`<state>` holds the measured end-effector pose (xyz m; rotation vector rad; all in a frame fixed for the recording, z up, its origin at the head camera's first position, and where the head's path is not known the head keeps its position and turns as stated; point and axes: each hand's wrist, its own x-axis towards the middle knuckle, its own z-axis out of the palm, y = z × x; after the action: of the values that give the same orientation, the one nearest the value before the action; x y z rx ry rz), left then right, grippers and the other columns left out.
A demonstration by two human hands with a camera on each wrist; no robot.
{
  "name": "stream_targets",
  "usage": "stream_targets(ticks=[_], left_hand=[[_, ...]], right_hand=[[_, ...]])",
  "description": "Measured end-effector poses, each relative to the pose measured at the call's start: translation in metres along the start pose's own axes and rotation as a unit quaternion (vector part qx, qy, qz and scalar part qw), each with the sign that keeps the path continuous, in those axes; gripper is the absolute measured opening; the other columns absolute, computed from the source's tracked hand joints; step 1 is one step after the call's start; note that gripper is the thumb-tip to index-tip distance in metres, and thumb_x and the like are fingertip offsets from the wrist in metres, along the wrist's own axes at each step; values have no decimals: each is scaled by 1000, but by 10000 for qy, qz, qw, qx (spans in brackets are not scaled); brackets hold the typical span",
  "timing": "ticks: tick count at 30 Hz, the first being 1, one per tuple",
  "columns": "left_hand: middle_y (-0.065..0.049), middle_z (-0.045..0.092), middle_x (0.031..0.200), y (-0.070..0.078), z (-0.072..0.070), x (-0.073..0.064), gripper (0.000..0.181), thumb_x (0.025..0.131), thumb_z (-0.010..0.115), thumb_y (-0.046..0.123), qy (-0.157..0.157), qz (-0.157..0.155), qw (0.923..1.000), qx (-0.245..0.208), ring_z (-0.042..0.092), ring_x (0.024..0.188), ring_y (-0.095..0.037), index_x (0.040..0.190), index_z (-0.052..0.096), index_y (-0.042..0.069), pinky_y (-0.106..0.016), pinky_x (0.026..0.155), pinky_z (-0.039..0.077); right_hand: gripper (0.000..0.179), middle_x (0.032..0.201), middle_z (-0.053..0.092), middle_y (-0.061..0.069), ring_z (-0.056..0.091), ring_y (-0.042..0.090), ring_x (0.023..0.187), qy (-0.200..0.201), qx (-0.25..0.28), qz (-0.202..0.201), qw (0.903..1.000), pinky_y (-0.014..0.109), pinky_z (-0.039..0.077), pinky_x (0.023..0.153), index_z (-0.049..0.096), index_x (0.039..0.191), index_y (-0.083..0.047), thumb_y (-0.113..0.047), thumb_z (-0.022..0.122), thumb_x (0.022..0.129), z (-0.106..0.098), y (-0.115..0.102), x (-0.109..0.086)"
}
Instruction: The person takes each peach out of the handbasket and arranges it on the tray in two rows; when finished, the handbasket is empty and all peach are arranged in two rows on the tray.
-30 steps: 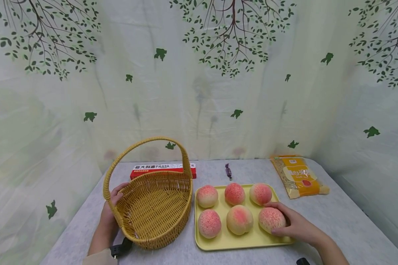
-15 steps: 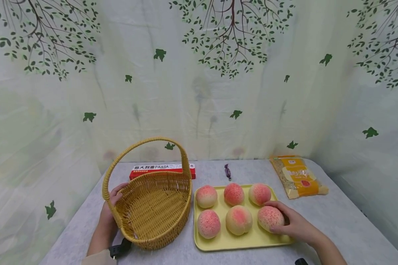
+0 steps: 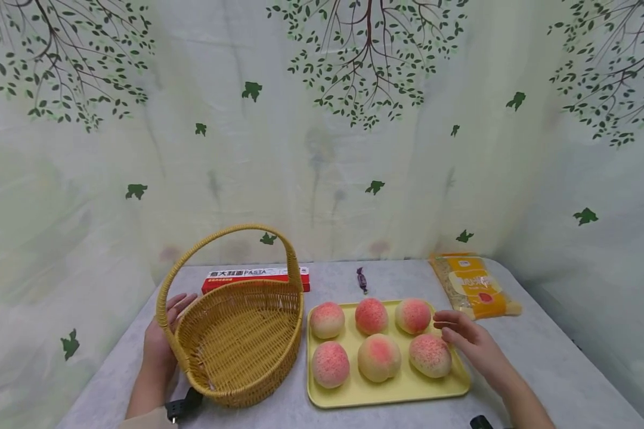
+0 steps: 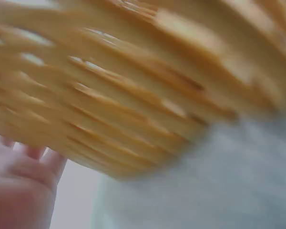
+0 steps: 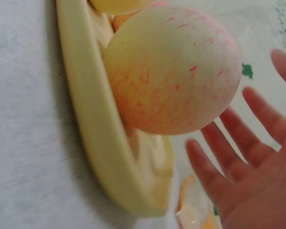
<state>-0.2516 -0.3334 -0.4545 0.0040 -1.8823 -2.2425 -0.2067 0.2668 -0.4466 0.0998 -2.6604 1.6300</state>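
Observation:
A wicker basket (image 3: 241, 342) with a tall arched handle stands at the left of the table, nothing inside it. My left hand (image 3: 159, 336) is beside its left wall, fingers extended rather than curled; the left wrist view also shows this hand (image 4: 24, 183) near the blurred weave. Several pink-and-cream peaches sit in two rows on a yellow tray (image 3: 389, 400). Closest to my right hand (image 3: 474, 342) is the front right peach (image 3: 430, 356). In the right wrist view the fingers are spread just off that peach (image 5: 174, 71), holding nothing.
Behind the basket lies a red and white pasta box (image 3: 254, 275). A small purple-wrapped candy (image 3: 362, 280) is beyond the tray. At the back right rests a yellow grain packet (image 3: 474, 286). A patterned curtain (image 3: 316, 149) encloses the table's back and sides.
My right hand has let go of the front right peach and drawn back to the right. My left fingers have loosened from the basket's rim. The camera view has shifted slightly.

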Motion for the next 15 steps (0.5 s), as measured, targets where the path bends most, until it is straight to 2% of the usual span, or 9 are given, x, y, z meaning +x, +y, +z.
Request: stream_targets(ticks=[3, 5, 9, 13, 15], left_hand=[[9, 61, 139, 17, 2, 3, 44, 106, 43, 38, 214, 234, 9989, -345, 63, 117, 0, 143, 44, 16, -16, 90, 52], [4, 62, 137, 35, 7, 0, 41, 105, 46, 35, 428, 365, 9951, -812, 64, 118, -6, 140, 47, 13, -18, 91, 52], [2, 65, 131, 66, 11, -11, 35, 106, 46, 25, 803, 797, 9871, -1132, 64, 118, -10, 136, 51, 8, -19, 91, 51], [-1, 65, 133, 92, 21, -23, 36, 105, 47, 24, 1220, 1093, 9827, -864, 64, 118, -13, 135, 54, 5, -18, 92, 49], [-1, 64, 134, 103, 29, -27, 35, 104, 49, 24, 1469, 1159, 9808, -551, 63, 119, -14, 133, 57, 6, -18, 94, 49]], right_hand=[[53, 149, 49, 18, 45, 37, 137, 208, -151, -127, 9996, 50, 46, 107, 45, 144, -11, -40, 54, 101, -3, -5, 2], [56, 153, 45, 18, 39, 40, 141, 294, -309, -243, 9988, 61, 38, 109, 43, 147, -12, -42, 54, 101, -7, -10, 4], [59, 154, 41, 20, 38, 44, 141, 337, -555, -654, 9957, 62, 37, 107, 38, 150, -12, -39, 55, 101, -12, -19, 10], [58, 154, 40, 22, 41, 46, 137, 414, -752, -1036, 9909, 65, 39, 105, 38, 149, -10, -35, 56, 101, -15, -33, 17], [58, 154, 39, 22, 41, 47, 137, 484, -833, -1093, 9893, 64, 40, 105, 39, 149, -10, -36, 58, 100, -17, -40, 20]])
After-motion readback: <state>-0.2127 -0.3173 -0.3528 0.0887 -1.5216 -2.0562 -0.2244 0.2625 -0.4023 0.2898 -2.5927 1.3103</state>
